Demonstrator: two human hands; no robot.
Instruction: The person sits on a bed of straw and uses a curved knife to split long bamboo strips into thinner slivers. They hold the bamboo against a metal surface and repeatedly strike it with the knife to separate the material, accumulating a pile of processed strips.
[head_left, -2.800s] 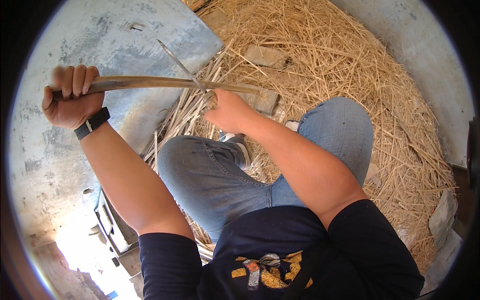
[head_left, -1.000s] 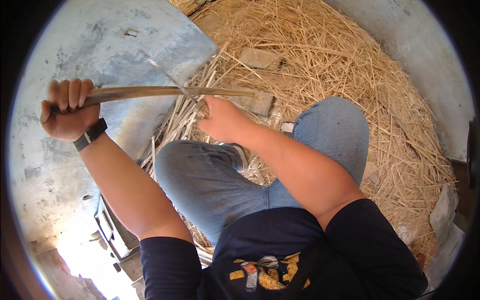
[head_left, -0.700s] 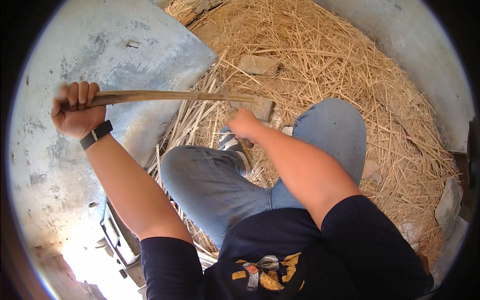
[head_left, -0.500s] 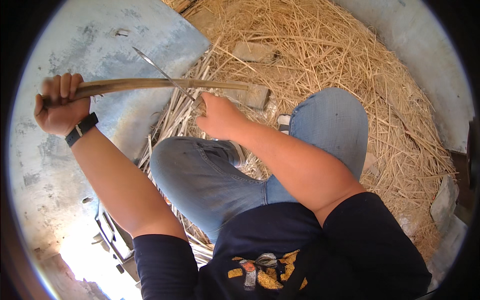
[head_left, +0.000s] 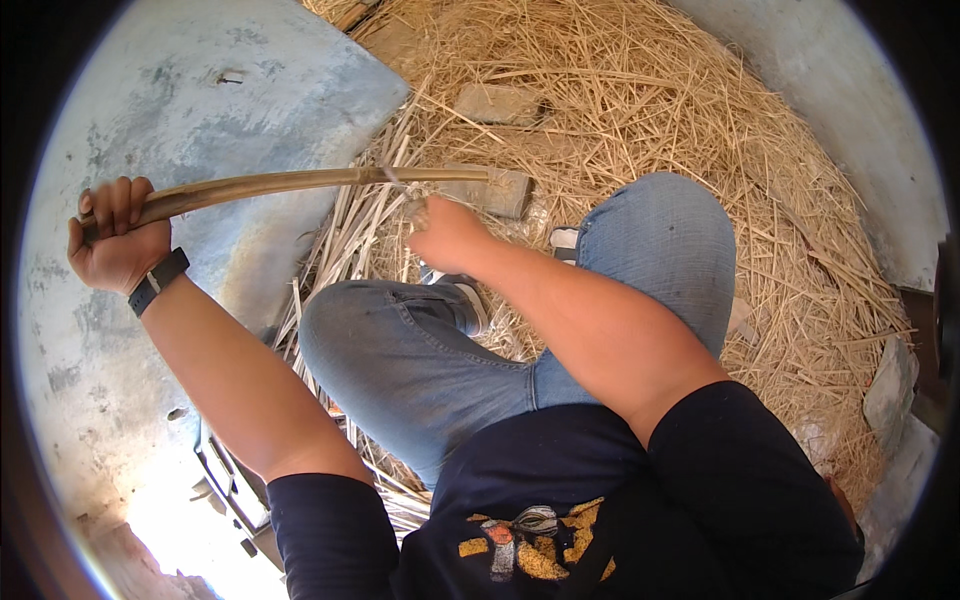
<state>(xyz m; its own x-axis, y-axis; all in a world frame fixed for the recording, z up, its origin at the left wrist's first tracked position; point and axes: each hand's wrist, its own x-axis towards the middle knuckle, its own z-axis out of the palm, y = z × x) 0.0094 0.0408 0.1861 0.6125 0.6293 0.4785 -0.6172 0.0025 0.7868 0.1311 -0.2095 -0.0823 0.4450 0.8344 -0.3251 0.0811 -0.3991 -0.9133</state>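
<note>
My left hand (head_left: 122, 235), with a black watch on its wrist, is closed round the near-left end of a long, slightly curved bamboo strip (head_left: 270, 183). The strip runs to the right, its far end over a brick (head_left: 510, 192) on the straw. My right hand (head_left: 447, 236) is closed on a knife just below the strip. Of the knife, only a short, smeared bit of blade (head_left: 394, 178) shows against the bamboo; its handle is hidden in my fist.
Straw and thin shavings (head_left: 650, 90) cover the floor ahead and to the right. Another brick (head_left: 499, 103) lies beyond the first. A worn blue-grey wall (head_left: 230, 110) rises at the left, and another wall (head_left: 850, 120) at the right. My bent knees (head_left: 660, 240) frame the middle.
The knife blade, long and pointing up-left across the strip before, now looks short and blurred. My right hand has shifted slightly right and down; the left hand and strip end dropped slightly.
</note>
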